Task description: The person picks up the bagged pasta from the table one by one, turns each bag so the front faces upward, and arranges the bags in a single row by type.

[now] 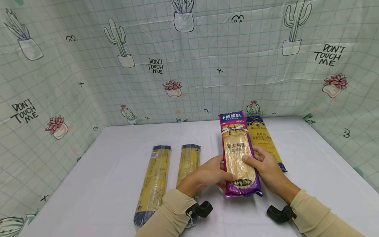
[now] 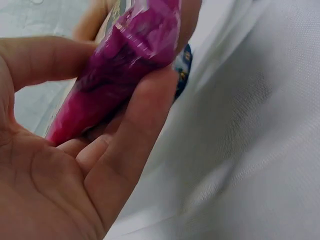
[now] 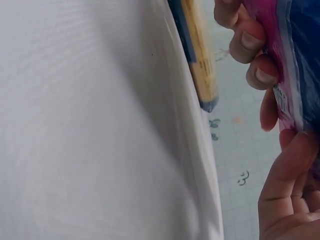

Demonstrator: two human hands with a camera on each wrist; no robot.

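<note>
Pasta [image 1: 237,148], purple at the edges, tilted between both hands and, by the look of it, up off the table [image 1: 118,161]. Pinched low at one side by the left hand [image 1: 207,173], thumb in front, fingers behind; gripped at the other side by the right hand [image 1: 268,169], thumb a bit higher on the front. Might slip down from a loose thumb, being shiny and held only near the lower end. Might flop over at the top too, with so much length above the hands. Might crack inside from too hard a squeeze; can't tell how tight. Might bump the yellow pack [image 1: 265,140] just past the right hand, or the near bundle [image 1: 189,159] partly hidden by the left hand; less likely the far bundle [image 1: 155,179], farther left. Easy to read above the hands: "小熊驾到" on blue, "PASTA" on pink, then "意大利面", and "500" down by the left thumb. On the yellow pack, maybe "Moli", too small for sure. On the wall cloth [image 1: 201,59] beyond the hands, "DON'T TOUCH ME", three times.
</note>
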